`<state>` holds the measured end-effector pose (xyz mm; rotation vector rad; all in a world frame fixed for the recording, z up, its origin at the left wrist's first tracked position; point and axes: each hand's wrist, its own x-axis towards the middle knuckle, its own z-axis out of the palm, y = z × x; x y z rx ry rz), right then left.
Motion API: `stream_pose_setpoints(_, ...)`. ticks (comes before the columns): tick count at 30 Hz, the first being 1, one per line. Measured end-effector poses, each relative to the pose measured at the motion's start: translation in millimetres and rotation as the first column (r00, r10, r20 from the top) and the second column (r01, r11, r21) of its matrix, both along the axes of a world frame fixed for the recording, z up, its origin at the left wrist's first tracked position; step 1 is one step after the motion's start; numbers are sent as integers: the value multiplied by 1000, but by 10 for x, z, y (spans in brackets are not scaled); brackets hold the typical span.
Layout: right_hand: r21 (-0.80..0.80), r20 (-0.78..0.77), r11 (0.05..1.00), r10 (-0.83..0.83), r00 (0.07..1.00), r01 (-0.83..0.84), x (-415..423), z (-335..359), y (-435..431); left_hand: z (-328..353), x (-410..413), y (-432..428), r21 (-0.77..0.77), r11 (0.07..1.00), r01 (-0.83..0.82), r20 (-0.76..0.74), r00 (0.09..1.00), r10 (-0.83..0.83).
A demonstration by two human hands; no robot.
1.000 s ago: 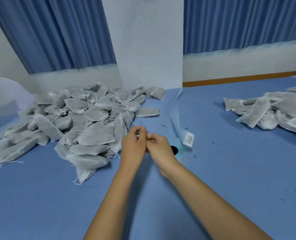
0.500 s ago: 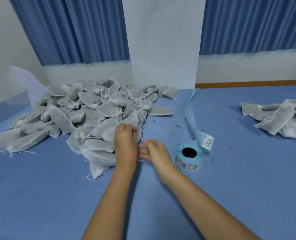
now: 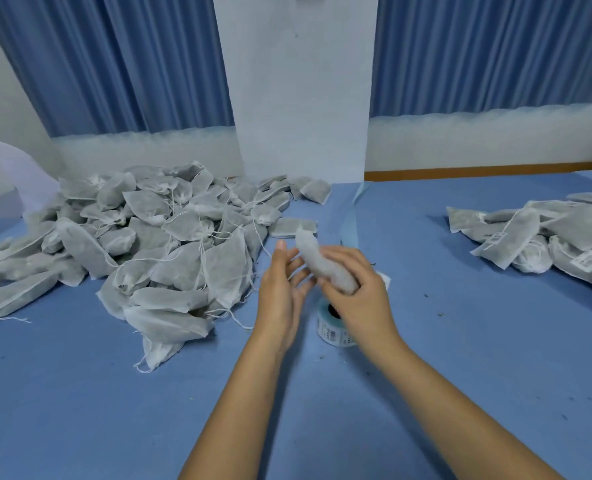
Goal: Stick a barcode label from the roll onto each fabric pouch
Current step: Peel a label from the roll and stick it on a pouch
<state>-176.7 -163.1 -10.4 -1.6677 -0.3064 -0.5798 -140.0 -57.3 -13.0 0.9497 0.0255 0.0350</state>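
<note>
My right hand (image 3: 357,285) grips a white fabric pouch (image 3: 317,256) held up over the blue table, its fingers curled round the pouch's lower end. My left hand (image 3: 282,289) is beside it, fingers straight and spread, fingertips close to the pouch. Below and behind my right hand lies the label roll (image 3: 332,327), partly hidden, with its blue backing strip (image 3: 351,226) curling up toward the back. A big heap of unlabelled pouches (image 3: 142,247) lies to the left. A smaller pile of pouches with barcode labels (image 3: 557,244) lies at the right.
The blue table top (image 3: 461,358) stretches around my arms. A white pillar (image 3: 301,84) and blue curtains stand behind the table. A white sheet (image 3: 17,174) leans at the far left.
My right hand has picked a pouch out of the heap's edge and lifted it to the centre. My left hand has opened beside it. The camera view has shifted slightly.
</note>
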Motion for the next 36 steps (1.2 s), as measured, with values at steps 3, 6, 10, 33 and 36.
stream_pose_setpoints(3, -295, 81, 955, 64, 995, -38, -95, -190, -126, 58, 36, -161, 149, 988, 51, -46, 998, -44)
stream_pose_setpoints(6, -394, 124, 919, 71, 990, -17, -117, -242, -320, 96, 70, -273, 286, 958, -36, 24, 999, 30)
stream_pose_setpoints(10, -262, 249, 955, -74, 966, 141, 81, -96, -629, 119, 74, -297, 642, 766, -27, 259, 948, -184)
stream_pose_setpoints(33, 172, -33, 984, -35, 999, 40, 290, -117, -1009, -21, -95, -296, 697, 684, 215, 219, 845, -488)
stream_pose_setpoints(36, 285, -122, 958, -3, 993, 38, 329, -111, -1028, -4, -95, -266, 601, 782, 164, 293, 866, -406)
